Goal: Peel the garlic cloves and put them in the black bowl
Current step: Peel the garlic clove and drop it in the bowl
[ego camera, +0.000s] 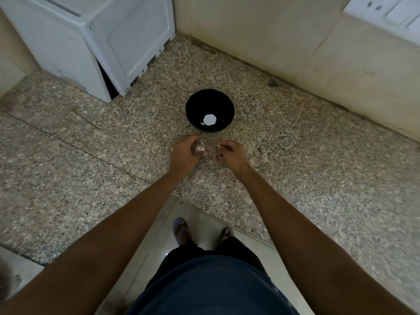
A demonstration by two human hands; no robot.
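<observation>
The speckled granite desk [295, 155] spreads out in front of me and meets cream tiled walls [261, 30] in the far corner. At the back left stands a big white plastic appliance box [95, 42], set at an angle on the desk. A white switch and socket plate [386, 14] sits on the wall at the upper right.

Near the middle of the desk is the round black bowl [210, 101], with a pale white peeled piece [209, 120] lying at its bottom and a smaller sliver touching it on the left.

Just in front of the bowl, close to its near rim but apart from it, are my hands. My left hand [185, 153] has its fingers curled round a pale, papery garlic clove [200, 147], held at the fingertips. My right hand [230, 153] is just beside it, fingers bent inward, thumb and forefinger pinched together on what seems a scrap of garlic skin [218, 145]; it is too small to be sure.

Below, my feet in sandals [180, 227] stand on the pale tiled floor [204, 223].
</observation>
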